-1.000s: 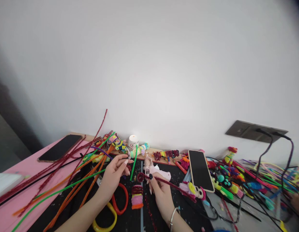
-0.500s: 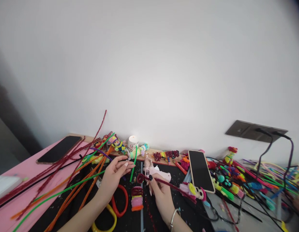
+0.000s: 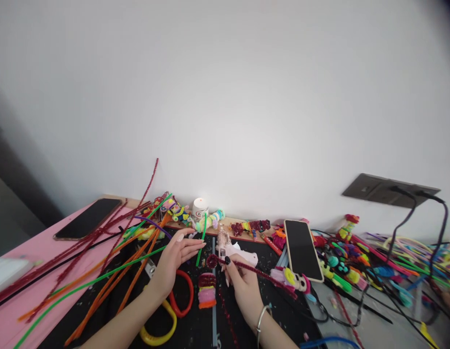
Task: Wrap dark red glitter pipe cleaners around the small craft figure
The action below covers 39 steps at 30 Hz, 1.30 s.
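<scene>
My right hand (image 3: 244, 287) is closed, with thumb and fingers pinching a dark red tinsel pipe cleaner. One end of that pipe cleaner is rolled into a small coil (image 3: 212, 261); the rest trails off to the right. My left hand (image 3: 171, 265) holds nothing, its fingers stretched out beside a short green pipe cleaner (image 3: 202, 242). Between the hands and nearer to me lies a coiled piece (image 3: 207, 291) in bands of dark red, yellow, pink and orange. Scissors with a red handle loop (image 3: 191, 293) and a yellow one lie beneath my left forearm. A pale pink glue gun (image 3: 243, 253) rests just beyond my right hand.
Long red, orange and green pipe cleaners (image 3: 97, 275) spread across the left side. Two phones lie at the left (image 3: 87, 219) and right (image 3: 303, 249). A small figure (image 3: 290, 279), a white cup (image 3: 200, 209) and a heap of coloured pieces (image 3: 341, 259) stand around. Cables run from a wall socket (image 3: 387, 189).
My left hand's fingers have straightened out and its thumb has lifted. The right hand still pinches the red pipe cleaner in about the same place. The view has shifted slightly.
</scene>
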Each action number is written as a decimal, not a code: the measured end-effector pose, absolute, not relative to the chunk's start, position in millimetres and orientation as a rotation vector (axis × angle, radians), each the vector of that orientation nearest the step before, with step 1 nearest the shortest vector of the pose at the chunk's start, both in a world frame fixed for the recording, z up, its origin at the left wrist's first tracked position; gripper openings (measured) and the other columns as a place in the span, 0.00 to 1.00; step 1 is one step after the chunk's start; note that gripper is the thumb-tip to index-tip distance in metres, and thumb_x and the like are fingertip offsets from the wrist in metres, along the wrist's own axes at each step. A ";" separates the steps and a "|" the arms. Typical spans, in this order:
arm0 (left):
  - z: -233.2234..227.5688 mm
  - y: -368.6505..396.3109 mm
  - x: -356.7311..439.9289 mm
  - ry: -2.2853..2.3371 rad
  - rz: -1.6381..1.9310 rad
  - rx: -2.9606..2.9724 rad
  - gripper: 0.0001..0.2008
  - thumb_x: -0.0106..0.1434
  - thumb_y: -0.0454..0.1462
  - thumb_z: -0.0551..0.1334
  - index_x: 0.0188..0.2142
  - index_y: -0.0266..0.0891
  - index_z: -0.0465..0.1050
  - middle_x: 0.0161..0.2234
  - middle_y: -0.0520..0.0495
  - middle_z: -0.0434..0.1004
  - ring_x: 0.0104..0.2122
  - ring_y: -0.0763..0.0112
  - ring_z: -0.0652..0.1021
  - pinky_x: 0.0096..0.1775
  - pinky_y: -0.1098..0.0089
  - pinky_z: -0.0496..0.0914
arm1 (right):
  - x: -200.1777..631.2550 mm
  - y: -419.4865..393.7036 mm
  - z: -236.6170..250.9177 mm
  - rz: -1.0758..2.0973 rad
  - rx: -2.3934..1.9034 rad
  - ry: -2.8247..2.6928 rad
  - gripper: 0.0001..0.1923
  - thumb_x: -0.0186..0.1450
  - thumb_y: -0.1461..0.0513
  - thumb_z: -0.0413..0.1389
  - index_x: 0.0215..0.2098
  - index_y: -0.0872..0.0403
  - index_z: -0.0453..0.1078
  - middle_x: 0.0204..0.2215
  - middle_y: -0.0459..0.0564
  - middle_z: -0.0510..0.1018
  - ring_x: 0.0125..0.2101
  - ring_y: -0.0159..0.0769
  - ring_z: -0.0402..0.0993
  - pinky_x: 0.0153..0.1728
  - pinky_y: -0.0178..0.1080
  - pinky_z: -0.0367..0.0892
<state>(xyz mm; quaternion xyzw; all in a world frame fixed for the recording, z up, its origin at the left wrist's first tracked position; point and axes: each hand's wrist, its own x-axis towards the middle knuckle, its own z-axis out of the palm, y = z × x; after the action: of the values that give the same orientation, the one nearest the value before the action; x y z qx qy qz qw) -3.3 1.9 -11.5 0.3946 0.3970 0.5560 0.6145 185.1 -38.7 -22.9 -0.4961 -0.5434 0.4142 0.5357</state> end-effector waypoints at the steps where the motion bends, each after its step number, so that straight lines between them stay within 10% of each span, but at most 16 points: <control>1: -11.7 1.1 -3.0 0.923 1.277 0.932 0.30 0.61 0.59 0.59 0.49 0.37 0.68 0.41 0.34 0.85 0.47 0.47 0.83 0.51 0.55 0.73 | 185.2 -38.7 -23.6 0.988 -1.182 -1.294 0.25 0.65 0.43 0.55 0.22 0.53 0.67 0.16 0.41 0.63 0.19 0.31 0.58 0.24 0.35 0.54; 12: -6.1 -4.5 -0.1 0.984 1.111 1.386 0.16 0.62 0.41 0.64 0.49 0.40 0.73 0.42 0.43 0.81 0.29 0.67 0.79 0.32 0.68 0.72 | 185.5 -40.7 -22.2 0.980 -1.172 -1.305 0.23 0.67 0.47 0.54 0.22 0.52 0.65 0.16 0.40 0.62 0.20 0.31 0.58 0.24 0.35 0.55; 39: -8.1 -6.0 4.6 0.885 0.924 1.284 0.06 0.57 0.38 0.69 0.35 0.40 0.76 0.30 0.49 0.80 0.31 0.65 0.80 0.36 0.67 0.75 | 186.6 -40.4 -24.5 1.037 -1.139 -1.337 0.23 0.67 0.46 0.54 0.24 0.53 0.68 0.16 0.41 0.64 0.19 0.32 0.58 0.23 0.35 0.56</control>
<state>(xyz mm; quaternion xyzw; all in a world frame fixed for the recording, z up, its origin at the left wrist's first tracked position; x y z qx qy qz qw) 4.6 -6.0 -8.1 0.5578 0.3845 0.4012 0.6166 186.6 -40.4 -24.5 -0.4758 -0.5584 0.4332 0.5236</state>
